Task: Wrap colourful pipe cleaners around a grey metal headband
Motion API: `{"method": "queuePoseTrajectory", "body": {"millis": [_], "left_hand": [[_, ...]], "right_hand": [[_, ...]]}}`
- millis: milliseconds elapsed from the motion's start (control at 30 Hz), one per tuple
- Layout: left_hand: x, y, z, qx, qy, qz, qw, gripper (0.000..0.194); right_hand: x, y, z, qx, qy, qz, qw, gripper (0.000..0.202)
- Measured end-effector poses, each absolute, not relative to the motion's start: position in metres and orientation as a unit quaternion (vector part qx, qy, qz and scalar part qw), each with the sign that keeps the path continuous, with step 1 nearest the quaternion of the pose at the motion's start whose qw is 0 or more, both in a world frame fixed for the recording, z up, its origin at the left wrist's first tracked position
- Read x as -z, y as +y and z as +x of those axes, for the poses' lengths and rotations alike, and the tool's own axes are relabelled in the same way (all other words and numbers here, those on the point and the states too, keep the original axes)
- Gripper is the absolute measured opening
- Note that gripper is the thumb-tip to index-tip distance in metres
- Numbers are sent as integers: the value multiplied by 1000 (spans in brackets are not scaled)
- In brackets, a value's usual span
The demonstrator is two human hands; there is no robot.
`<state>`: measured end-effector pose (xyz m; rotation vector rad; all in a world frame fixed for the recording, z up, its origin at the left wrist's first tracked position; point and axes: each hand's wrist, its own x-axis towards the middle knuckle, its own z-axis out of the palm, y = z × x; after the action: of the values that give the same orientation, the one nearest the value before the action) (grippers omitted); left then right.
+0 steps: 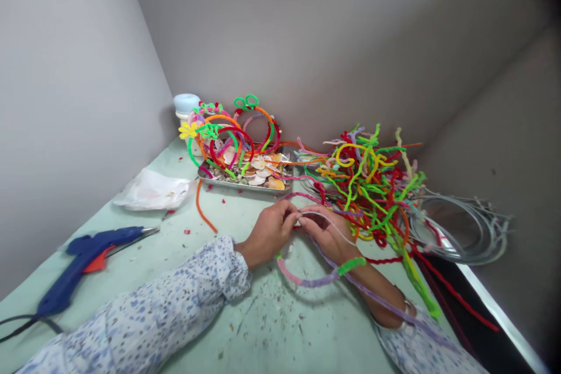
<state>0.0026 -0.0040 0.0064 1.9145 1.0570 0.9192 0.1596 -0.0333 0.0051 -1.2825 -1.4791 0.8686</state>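
Observation:
A thin headband (314,282) arches below my hands, partly wrapped in green, pink and purple pipe cleaner; another stretch of it is bare and pale grey. My left hand (272,229) is closed, its thumb and fingers pinching the bare band. Close beside it my right hand (328,235) pinches at the same spot, fingertips nearly touching the left ones. A long purple pipe cleaner (377,297) runs from the fingertips down across my right forearm. Its end between the fingers is hidden.
Behind my hands stands a metal tray (245,186) of shells with several decorated headbands (221,128). Loose pipe cleaners (372,181) heap at right, beside bare headbands (477,234). A blue glue gun (87,260), plastic bag (151,190) and blue-lidded container (186,103) stand left.

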Motion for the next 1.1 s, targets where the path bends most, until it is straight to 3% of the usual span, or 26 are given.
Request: {"method": "queuePoseTrajectory", "body": {"millis": [200, 733, 1100], "left_hand": [[-1, -1, 4, -363, 355, 657, 557, 23], [-1, -3, 3, -365, 380, 635, 565, 17], [-6, 0, 5, -335, 373, 596, 627, 16]], "right_hand": [[-8, -34, 158, -391, -564, -532, 496, 23], [-8, -33, 162, -301, -649, -525, 460, 19], [-2, -31, 172, -148, -744, -501, 416, 14]]}}
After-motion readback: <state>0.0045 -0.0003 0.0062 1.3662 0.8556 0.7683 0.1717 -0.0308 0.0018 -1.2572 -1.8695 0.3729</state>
